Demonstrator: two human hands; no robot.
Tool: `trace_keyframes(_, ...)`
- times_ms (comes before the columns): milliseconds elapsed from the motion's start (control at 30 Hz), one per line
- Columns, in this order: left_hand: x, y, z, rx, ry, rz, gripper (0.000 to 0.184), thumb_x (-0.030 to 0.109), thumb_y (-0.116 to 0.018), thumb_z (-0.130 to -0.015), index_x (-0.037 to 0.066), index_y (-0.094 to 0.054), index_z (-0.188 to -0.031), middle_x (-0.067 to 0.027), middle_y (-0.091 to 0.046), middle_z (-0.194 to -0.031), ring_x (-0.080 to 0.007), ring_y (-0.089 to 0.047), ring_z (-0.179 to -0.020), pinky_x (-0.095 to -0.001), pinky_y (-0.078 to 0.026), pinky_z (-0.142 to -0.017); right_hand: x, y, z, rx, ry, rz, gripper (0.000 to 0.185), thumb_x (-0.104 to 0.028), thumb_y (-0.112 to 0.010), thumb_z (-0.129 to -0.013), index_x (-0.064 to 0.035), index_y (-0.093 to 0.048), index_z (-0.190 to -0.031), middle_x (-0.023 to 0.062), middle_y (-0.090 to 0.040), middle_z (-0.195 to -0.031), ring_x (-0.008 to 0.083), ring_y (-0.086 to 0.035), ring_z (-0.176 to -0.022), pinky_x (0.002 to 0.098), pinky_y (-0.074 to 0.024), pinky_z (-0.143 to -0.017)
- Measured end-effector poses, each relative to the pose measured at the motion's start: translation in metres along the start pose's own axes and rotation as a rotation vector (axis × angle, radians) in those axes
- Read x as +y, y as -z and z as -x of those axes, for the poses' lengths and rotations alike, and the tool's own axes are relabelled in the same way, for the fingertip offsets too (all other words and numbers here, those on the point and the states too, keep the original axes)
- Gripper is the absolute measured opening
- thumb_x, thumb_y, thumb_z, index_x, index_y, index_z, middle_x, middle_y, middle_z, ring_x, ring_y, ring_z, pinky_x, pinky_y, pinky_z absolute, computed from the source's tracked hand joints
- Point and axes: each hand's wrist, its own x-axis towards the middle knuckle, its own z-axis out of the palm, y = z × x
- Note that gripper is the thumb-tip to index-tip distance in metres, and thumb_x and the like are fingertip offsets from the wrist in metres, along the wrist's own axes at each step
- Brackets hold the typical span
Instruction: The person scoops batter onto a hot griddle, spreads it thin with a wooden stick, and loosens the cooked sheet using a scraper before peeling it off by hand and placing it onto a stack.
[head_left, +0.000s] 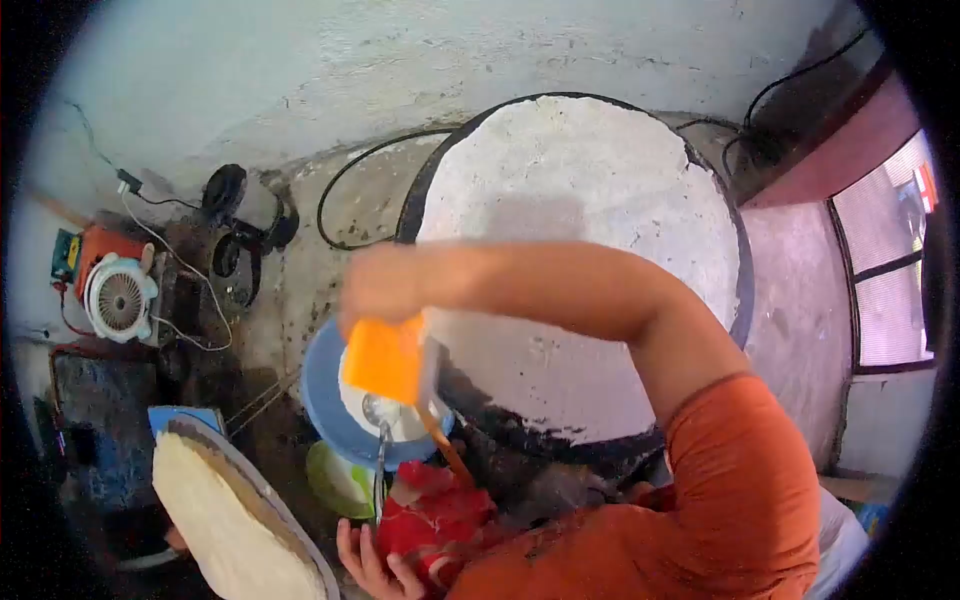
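Observation:
My right hand [385,285], blurred by motion, grips an orange box-shaped plastic thing [385,360], whose exact kind I cannot make out. It is above a blue basin [322,385] with white contents. A metal ladle [384,430] rests in the basin, its handle pointing toward me. Beside it, a wooden stick [447,447] leans on the rim. Low in the view, my left hand [380,565] has its fingers apart, next to a red patterned cloth [430,520] and below the ladle's handle end. To the right lies a large round griddle [590,200] covered by a thin white layer.
A green bowl [335,480] stands beside the basin. At lower left is a board with a pale flat sheet [215,520] on it. A small fan [120,300] and a black blower-like device [240,225] stand at left. A black cable [330,190] loops along the floor.

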Motion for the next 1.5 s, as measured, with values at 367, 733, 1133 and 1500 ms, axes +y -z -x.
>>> trace_keyframes(367, -0.031, 0.012, 0.050, 0.134, 0.091, 0.138, 0.033, 0.015, -0.042, -0.089, -0.009, -0.050, -0.110, -0.0233, -0.040, -0.128, -0.0381, -0.042, -0.114, -0.0444, -0.032, -0.096, -0.261, -0.013, 0.145, -0.124, -0.353, -0.136, 0.015, -0.021, -0.056, -0.076, -0.0092, -0.060, -0.084, 0.0100, -0.060, -0.076, 0.0280, -0.060, -0.071, 0.0396, -0.0468, -0.063)
trace_keyframes(733, -0.049, 0.000, 0.063, 0.261, 0.054, 0.265, 0.031, 0.014, -0.042, -0.091, -0.010, -0.052, -0.109, -0.0209, -0.042, -0.127, -0.0332, -0.043, -0.114, -0.0396, -0.035, -0.094, -0.221, 0.018, 0.478, 1.243, -1.768, 0.160, 0.051, -0.020, -0.073, -0.063, 0.0002, -0.055, -0.106, 0.0190, -0.063, -0.096, 0.0304, -0.062, -0.090, 0.0382, -0.0491, -0.077)
trace_keyframes(1133, -0.046, -0.007, 0.059, 0.255, -0.041, 0.363, 0.030, 0.013, -0.041, -0.092, -0.008, -0.052, -0.110, -0.0184, -0.042, -0.127, -0.0303, -0.044, -0.113, -0.0379, -0.036, -0.093, -0.290, -0.071, 0.436, 1.355, -1.824, -0.036, 0.048, -0.016, -0.072, -0.063, -0.0011, -0.055, -0.104, 0.0181, -0.063, -0.093, 0.0313, -0.062, -0.088, 0.0396, -0.0482, -0.077)
trace_keyframes(1500, -0.051, -0.011, 0.058, 0.272, -0.066, 0.393, 0.030, 0.012, -0.043, -0.090, -0.008, -0.053, -0.110, -0.0180, -0.044, -0.126, -0.0300, -0.045, -0.113, -0.0376, -0.037, -0.093, -0.399, -0.115, 0.237, 0.758, -1.565, -0.345, 0.054, -0.025, -0.071, -0.068, -0.0091, -0.050, -0.115, 0.0147, -0.060, -0.105, 0.0335, -0.058, -0.096, 0.0393, -0.0461, -0.080)
